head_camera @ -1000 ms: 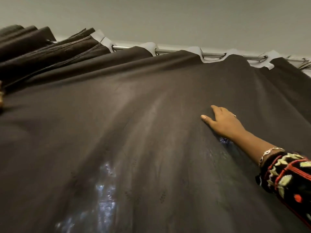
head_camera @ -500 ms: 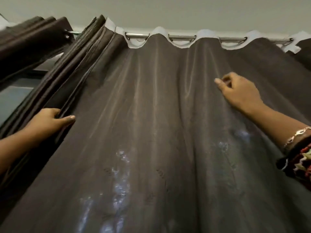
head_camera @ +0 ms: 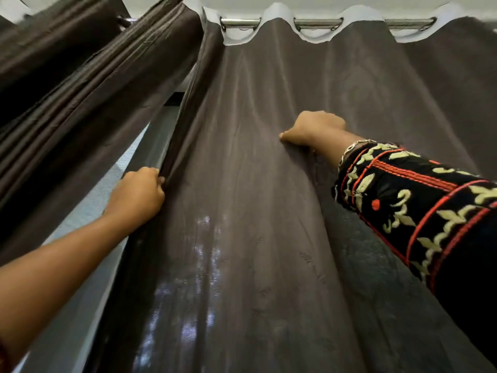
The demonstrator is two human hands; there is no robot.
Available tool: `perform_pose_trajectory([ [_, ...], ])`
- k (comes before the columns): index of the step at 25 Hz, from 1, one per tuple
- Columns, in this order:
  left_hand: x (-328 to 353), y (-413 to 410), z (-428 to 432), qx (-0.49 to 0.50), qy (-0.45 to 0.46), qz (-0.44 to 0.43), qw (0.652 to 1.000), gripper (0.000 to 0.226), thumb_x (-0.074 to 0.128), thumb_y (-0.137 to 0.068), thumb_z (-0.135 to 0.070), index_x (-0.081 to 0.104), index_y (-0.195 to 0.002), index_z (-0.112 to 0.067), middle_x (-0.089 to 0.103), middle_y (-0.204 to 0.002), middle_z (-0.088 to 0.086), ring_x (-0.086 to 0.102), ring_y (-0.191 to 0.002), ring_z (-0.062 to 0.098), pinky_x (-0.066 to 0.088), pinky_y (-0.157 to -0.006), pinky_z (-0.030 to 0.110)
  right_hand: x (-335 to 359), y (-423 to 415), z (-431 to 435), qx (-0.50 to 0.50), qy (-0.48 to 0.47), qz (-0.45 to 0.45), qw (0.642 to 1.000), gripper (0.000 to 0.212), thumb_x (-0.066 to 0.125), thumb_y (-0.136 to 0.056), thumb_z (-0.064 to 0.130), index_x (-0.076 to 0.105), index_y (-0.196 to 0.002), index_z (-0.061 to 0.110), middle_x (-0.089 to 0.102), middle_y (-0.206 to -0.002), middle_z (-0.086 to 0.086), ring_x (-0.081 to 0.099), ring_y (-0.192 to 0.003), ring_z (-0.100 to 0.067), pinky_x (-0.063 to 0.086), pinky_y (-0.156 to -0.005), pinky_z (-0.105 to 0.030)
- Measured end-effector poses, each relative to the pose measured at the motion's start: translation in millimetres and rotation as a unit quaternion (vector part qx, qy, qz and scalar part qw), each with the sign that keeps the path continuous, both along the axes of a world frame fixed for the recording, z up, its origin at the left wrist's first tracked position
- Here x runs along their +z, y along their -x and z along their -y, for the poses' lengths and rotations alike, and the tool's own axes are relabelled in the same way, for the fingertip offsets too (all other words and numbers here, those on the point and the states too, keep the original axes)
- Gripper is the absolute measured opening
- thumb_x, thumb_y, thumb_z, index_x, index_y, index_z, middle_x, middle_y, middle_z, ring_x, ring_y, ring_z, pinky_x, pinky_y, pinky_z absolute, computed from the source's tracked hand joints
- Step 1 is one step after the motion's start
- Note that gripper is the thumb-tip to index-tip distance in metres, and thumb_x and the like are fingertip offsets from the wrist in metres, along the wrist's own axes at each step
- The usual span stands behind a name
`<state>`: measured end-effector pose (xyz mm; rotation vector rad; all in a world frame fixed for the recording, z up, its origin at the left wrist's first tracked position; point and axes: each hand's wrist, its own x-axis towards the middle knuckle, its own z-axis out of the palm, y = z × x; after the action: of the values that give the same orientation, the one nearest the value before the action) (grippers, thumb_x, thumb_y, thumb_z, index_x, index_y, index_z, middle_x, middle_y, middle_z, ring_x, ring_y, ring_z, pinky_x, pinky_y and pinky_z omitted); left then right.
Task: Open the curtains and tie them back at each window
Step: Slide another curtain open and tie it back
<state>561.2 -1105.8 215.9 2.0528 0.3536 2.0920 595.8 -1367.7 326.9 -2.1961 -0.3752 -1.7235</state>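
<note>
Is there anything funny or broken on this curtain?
Only one thing: the brown curtain has pale patches low down in the middle. Light seems to shine through them, as if the cloth is thin there. I see no tear, and the rod looks straight.

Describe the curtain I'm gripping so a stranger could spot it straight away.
Find the metal rod across the top; two dark brown curtains hang from it. Yours is the wide curtain spread flat right of the window gap, its inner edge gripped by the left hand and a fold by the right hand. The other curtain, to its left, is bunched into tight pleats.
</note>
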Motion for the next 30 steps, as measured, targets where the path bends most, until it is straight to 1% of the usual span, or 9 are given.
perform_pose_trajectory([
  [2,-1.7,2.1,-7.8,0.016,0.006,0.005,1.000,0.023,0.042,-0.095,-0.016,0.052,-0.080,-0.001,0.057,-0.101,0.034,0.053,-0.095,0.049,0.039,-0.072,0.042,-5.0,-3.6,-19.6,-0.001,0.012,0.044,0.999,0.031,0.045,-0.088,0.015,0.059,-0.115,0.007,0.059,-0.122,-0.015,0.055,-0.112,-0.034,0.043,-0.086,-0.034],
  [5,-7.3,0.6,-17.4,0.027,-0.002,0.016,1.000,0.024,0.041,-0.095,-0.019,0.056,-0.092,0.000,0.059,-0.103,0.032,0.054,-0.096,0.048,0.043,-0.076,0.044,-15.2,-2.5,-59.2,0.021,0.025,0.112,0.993,0.031,0.042,-0.088,0.007,0.060,-0.113,0.005,0.060,-0.119,-0.018,0.056,-0.111,-0.036,0.044,-0.081,-0.034],
  [13,-10.8,-6.5,-4.8,0.013,-0.006,-0.015,1.000,0.023,0.039,-0.095,-0.020,0.054,-0.094,-0.003,0.060,-0.101,0.026,0.057,-0.093,0.042,0.042,-0.071,0.040,-5.7,27.6,-128.1,0.067,0.030,0.138,0.988,0.035,0.038,-0.091,0.009,0.057,-0.121,0.010,0.057,-0.126,-0.014,0.053,-0.117,-0.033,0.045,-0.086,-0.037],
  [17,-9.7,-7.8,19.5,-0.003,0.006,-0.017,1.000,0.023,0.039,-0.095,-0.019,0.053,-0.094,-0.002,0.058,-0.105,0.028,0.055,-0.097,0.044,0.039,-0.071,0.039,-5.9,18.5,-97.2,0.060,0.061,0.136,0.987,0.034,0.037,-0.093,0.011,0.055,-0.122,0.008,0.056,-0.127,-0.016,0.051,-0.117,-0.035,0.044,-0.089,-0.038],
  [21,-9.1,-8.4,28.0,-0.013,0.017,0.010,1.000,0.025,0.041,-0.095,-0.024,0.054,-0.086,-0.004,0.060,-0.101,0.030,0.057,-0.092,0.044,0.041,-0.069,0.041,-15.7,-9.5,-41.1,0.125,0.096,0.123,0.980,0.045,0.033,-0.097,0.044,0.058,-0.102,0.007,0.060,-0.116,-0.020,0.052,-0.111,-0.037,0.038,-0.092,-0.039],
  [23,-10.1,-12.2,19.0,-0.015,0.027,0.036,0.999,0.025,0.043,-0.094,-0.025,0.051,-0.077,-0.009,0.061,-0.095,0.031,0.059,-0.086,0.045,0.043,-0.066,0.040,-16.8,-21.3,-7.5,0.148,0.030,0.148,0.977,0.051,0.032,-0.096,0.049,0.056,-0.102,0.004,0.057,-0.117,-0.022,0.049,-0.112,-0.037,0.033,-0.095,-0.040],
  [26,-2.9,-26.4,-1.3,-0.023,0.056,0.061,0.996,0.030,0.045,-0.093,-0.027,0.044,-0.067,-0.013,0.060,-0.080,0.029,0.059,-0.071,0.042,0.052,-0.069,0.049,-17.5,-40.4,61.7,-0.016,-0.045,0.187,0.981,0.061,0.045,-0.093,0.041,0.034,-0.133,-0.004,0.034,-0.137,-0.029,0.028,-0.131,-0.040,0.021,-0.108,-0.042],
  [28,0.4,-40.4,-18.1,-0.017,0.049,0.096,0.994,0.032,0.046,-0.093,-0.024,0.040,-0.063,-0.018,0.057,-0.072,0.028,0.056,-0.063,0.041,0.052,-0.064,0.052,-21.8,-51.9,105.3,-0.072,-0.094,0.142,0.983,0.083,0.052,-0.089,0.042,0.011,-0.142,-0.008,0.011,-0.147,-0.035,0.007,-0.139,-0.044,0.011,-0.114,-0.047],
  [30,2.0,-55.1,-31.7,0.005,0.030,0.112,0.993,0.031,0.044,-0.093,-0.027,0.038,-0.064,-0.021,0.055,-0.066,0.023,0.053,-0.056,0.038,0.052,-0.060,0.051,-22.9,-58.4,139.6,-0.081,-0.174,0.069,0.979,0.098,0.057,-0.082,0.053,0.011,-0.141,-0.010,0.015,-0.146,-0.035,0.011,-0.138,-0.045,0.017,-0.110,-0.053],
])
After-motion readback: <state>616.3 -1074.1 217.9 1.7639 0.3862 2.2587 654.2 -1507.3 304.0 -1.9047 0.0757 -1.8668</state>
